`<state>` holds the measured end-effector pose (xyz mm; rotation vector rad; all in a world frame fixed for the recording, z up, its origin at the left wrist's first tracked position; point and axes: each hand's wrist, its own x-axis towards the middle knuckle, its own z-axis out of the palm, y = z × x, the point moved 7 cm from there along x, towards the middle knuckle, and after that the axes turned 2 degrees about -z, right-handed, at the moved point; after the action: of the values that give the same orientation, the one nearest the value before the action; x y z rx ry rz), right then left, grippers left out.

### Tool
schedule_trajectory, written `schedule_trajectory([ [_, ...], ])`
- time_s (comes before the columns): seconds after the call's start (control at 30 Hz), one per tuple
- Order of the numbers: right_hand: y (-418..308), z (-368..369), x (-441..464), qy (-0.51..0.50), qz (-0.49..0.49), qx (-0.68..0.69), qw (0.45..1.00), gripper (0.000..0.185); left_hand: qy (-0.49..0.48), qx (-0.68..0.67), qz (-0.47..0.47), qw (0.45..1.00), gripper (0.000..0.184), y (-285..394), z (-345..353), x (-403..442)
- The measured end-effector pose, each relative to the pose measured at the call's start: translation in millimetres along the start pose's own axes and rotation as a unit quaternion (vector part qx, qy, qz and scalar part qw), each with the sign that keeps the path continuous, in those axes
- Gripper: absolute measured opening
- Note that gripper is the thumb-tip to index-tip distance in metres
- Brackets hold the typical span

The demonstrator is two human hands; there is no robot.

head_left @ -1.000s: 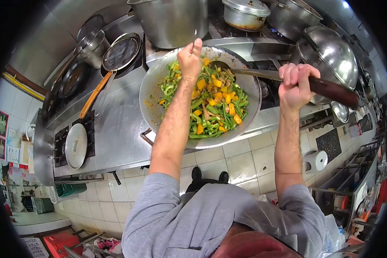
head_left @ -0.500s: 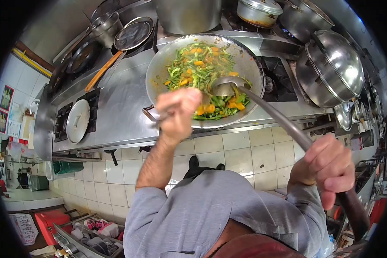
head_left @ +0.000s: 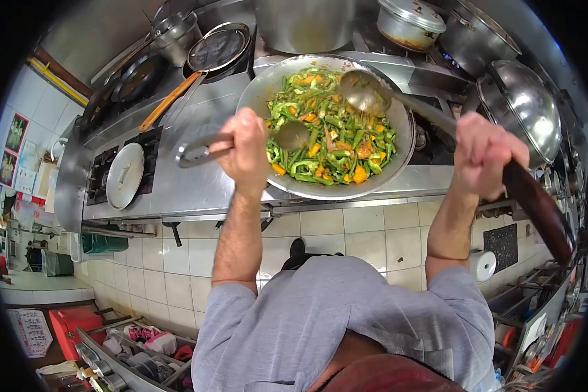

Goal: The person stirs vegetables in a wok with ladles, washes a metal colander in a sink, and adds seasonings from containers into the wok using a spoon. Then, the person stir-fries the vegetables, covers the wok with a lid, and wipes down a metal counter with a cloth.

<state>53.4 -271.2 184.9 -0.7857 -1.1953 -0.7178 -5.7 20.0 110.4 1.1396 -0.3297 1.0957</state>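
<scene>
1. On the stove (head_left: 189, 173), a wide pan (head_left: 257, 101) is filled with cut green and orange vegetables (head_left: 346, 153).
2. Beside the pan's left rim, a metal spoon (head_left: 291, 136) is gripped by the left hand (head_left: 244, 149), its bowl held over the vegetables.
3. Toward the right, a long ladle (head_left: 431, 115) is clasped by the right hand (head_left: 489, 155), fingers wrapped around its handle; whether its bowl touches food cannot be told.

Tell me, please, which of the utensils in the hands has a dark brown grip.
The large ladle in the right hand: it ends in a thick dark brown grip, whereas the smaller spoon in the left hand shows only grey metal.
</scene>
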Motion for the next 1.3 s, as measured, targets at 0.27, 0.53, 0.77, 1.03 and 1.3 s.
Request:
schedule_trajectory([
  [0.27,125.3,40.2,-23.0,-0.156,-0.047,-0.303,0.939,0.02,0.133,0.238,0.045,0.961,0.047,-116.4,-55.4,64.6],
  [0.53,200.2,-30.4,-61.7,0.137,0.15,-0.055,0.978,0.014,0.315,0.293,-0.091,0.898,0.044,-254.3,-105.9,69.1],
  [0.77,218.1,-192.7,-131.0,0.451,0.217,-0.004,0.866,0.028,0.361,0.155,-0.192,0.9,0.044,-311.1,-132.2,76.5],
  [1.03,126.6,-79.9,-80.5,0.261,0.144,-0.01,0.955,0.024,0.149,0.162,-0.164,0.962,0.041,-227.0,-36.7,79.9],
  [1.3,-7.9,8.4,-14.1,-0.042,0.012,-0.002,0.999,0.031,0.015,0.027,-0.063,0.998,0.038,-61.1,5.5,72.3],
])
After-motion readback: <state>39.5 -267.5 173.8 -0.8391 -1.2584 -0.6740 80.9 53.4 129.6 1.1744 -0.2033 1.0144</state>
